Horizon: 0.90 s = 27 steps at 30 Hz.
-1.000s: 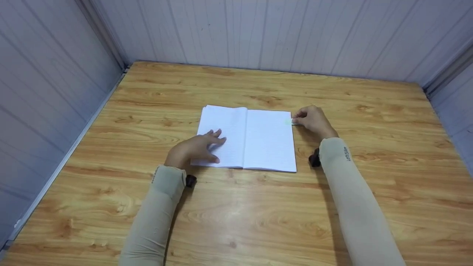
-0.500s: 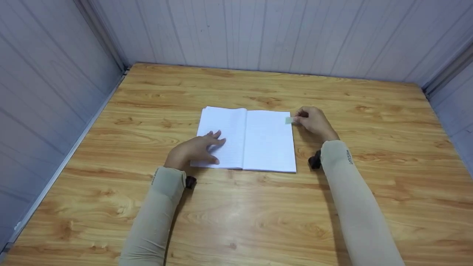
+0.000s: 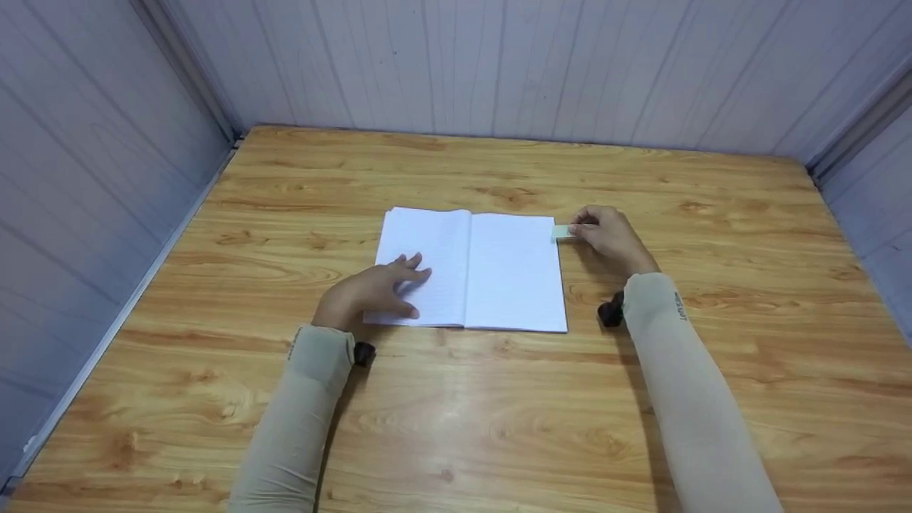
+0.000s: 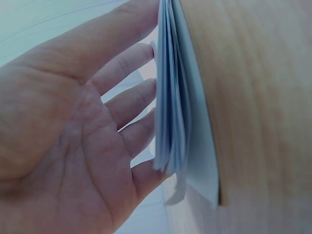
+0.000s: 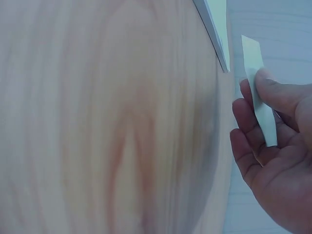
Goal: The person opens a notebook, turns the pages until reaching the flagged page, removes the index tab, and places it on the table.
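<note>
An open notebook (image 3: 514, 274) with lined white pages lies on the wooden table. My left hand (image 3: 374, 288) rests on its left page, fingers spread and thumb near the lower edge. In the left wrist view, the stacked page edges (image 4: 170, 97) stand beside the fingers of that hand (image 4: 73, 126). At the upper right corner of the notebook, my right hand (image 3: 605, 231) pinches a pale green sticky note (image 3: 561, 231) between thumb and fingers. The right wrist view shows this narrow strip (image 5: 258, 87) raised off the page, its far end free and its near end toward the palm.
Wood-grain table (image 3: 456, 420) surrounds the notebook on all sides. Pale panelled walls (image 3: 456, 64) stand along the back, left and right edges. A small black device (image 3: 610, 311) sits at the right wrist, and another black device (image 3: 364, 354) at the left wrist.
My right hand has drawn the sticky note slightly to the right; more of its green strip shows, and it now overlaps the page's right edge. The left hand stays on the left page.
</note>
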### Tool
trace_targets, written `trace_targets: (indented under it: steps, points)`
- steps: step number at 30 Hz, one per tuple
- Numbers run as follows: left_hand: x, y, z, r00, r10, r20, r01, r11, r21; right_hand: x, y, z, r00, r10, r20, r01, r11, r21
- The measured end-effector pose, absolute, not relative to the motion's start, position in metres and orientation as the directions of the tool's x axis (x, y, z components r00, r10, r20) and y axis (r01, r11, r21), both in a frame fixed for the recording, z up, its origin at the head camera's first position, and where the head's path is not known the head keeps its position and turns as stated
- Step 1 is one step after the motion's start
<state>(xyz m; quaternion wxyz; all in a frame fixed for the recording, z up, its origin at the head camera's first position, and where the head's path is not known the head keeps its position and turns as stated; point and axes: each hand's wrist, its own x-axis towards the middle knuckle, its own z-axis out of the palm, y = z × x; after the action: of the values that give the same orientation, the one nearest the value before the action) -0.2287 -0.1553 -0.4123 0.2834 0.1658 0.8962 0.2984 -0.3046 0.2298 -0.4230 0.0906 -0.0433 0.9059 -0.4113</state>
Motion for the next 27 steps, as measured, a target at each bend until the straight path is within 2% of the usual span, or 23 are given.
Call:
trace_targets:
  steps: [8,27]
  points:
    - [-0.227,-0.156,-0.412,-0.794,0.463,-0.394,0.148,0.777,0.612,-0.300,0.241,-0.423,-0.983,-0.156,-0.097,-0.023,0.629,-0.777]
    - [-0.229,-0.153,-0.412,-0.795,0.445,-0.413,0.134,0.792,0.596,-0.299,0.261,-0.423,-0.981,-0.076,-0.180,0.090,0.645,-0.759]
